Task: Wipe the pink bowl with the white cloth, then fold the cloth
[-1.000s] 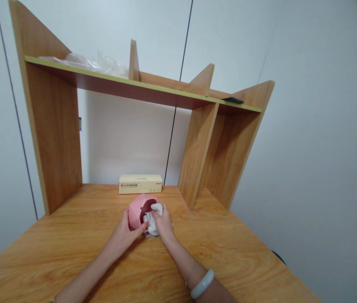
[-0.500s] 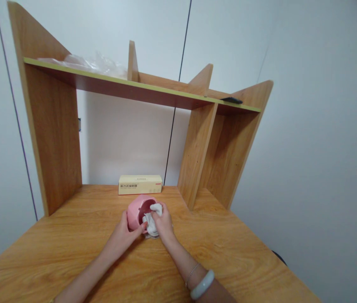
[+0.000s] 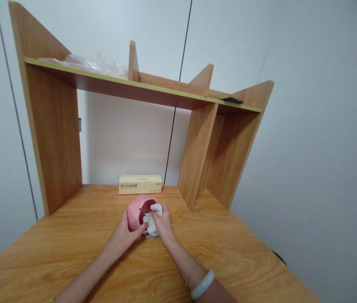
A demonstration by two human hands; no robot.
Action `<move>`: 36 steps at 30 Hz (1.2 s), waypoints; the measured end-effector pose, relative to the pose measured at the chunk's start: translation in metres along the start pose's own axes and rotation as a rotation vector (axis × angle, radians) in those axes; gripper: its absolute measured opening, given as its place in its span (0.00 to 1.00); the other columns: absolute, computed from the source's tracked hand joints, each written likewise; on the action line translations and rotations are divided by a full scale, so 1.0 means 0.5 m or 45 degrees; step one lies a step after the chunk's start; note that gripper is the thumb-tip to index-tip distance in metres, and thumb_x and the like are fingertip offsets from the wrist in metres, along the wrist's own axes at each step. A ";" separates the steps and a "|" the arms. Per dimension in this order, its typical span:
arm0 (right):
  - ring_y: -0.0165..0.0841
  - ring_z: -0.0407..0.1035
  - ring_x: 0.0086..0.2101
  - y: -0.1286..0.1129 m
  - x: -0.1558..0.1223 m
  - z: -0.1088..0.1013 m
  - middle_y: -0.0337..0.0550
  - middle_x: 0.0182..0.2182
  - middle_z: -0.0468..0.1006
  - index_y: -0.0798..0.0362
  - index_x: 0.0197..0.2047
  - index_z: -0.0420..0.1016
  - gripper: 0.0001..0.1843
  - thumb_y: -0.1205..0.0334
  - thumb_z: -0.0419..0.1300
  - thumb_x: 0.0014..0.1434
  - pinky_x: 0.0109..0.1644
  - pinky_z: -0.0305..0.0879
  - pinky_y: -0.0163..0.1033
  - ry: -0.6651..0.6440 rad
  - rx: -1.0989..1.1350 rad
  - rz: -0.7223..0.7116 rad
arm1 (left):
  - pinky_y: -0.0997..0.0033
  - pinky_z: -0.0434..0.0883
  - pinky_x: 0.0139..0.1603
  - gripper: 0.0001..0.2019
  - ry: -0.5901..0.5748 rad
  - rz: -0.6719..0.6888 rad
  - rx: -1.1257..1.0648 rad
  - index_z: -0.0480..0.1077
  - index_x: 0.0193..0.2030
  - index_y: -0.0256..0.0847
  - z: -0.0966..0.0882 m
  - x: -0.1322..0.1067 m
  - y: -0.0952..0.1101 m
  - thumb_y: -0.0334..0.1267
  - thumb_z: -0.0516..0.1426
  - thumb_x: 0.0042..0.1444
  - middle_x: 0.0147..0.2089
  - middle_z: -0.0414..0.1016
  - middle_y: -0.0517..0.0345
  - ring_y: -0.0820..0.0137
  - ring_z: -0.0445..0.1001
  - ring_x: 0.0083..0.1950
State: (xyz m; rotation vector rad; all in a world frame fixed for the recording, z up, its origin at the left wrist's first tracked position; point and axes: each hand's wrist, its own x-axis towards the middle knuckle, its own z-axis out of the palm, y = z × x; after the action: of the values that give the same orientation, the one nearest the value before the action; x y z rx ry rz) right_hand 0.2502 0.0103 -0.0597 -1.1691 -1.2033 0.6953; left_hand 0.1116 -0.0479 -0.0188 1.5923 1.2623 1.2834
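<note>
A pink faceted bowl-like container (image 3: 136, 210) is tilted on its side above the desk, its opening turned to the right. My left hand (image 3: 128, 229) grips it from the left and below, thumb at the rim. A white cloth (image 3: 152, 226) is bunched in my right hand (image 3: 165, 222), which holds it at the container's opening. Part of the cloth reaches into the mouth, and part hangs below the rim. The container's inside is mostly hidden by the cloth and fingers.
Behind the container, a pale yellow box (image 3: 140, 185) with printed lettering stands on the wooden desk (image 3: 102, 210). A wooden shelf unit (image 3: 199, 155) rises at the back. On its upper board lie clear plastic (image 3: 93, 64) and a flat dark object (image 3: 232, 100).
</note>
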 end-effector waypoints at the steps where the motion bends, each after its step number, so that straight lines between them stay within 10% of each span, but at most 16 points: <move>1: 0.33 0.69 0.35 0.001 0.000 0.000 0.39 0.34 0.75 0.51 0.39 0.66 0.17 0.65 0.55 0.42 0.41 0.64 0.37 0.002 -0.001 -0.004 | 0.63 0.70 0.43 0.30 0.000 -0.007 0.010 0.58 0.47 0.35 0.000 0.000 0.000 0.50 0.59 0.40 0.43 0.73 0.47 0.61 0.73 0.42; 36: 0.33 0.69 0.35 -0.023 -0.010 -0.003 0.40 0.34 0.74 0.52 0.39 0.65 0.17 0.66 0.53 0.42 0.41 0.63 0.37 0.014 -0.023 -0.026 | 0.62 0.69 0.45 0.32 0.002 0.008 -0.013 0.58 0.49 0.34 -0.001 0.004 -0.011 0.50 0.59 0.40 0.44 0.71 0.44 0.60 0.72 0.43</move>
State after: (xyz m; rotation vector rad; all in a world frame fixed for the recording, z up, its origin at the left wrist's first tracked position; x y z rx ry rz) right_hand 0.2483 0.0018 -0.0503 -1.1726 -1.2129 0.6637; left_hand 0.1099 -0.0444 -0.0235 1.5891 1.2511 1.2934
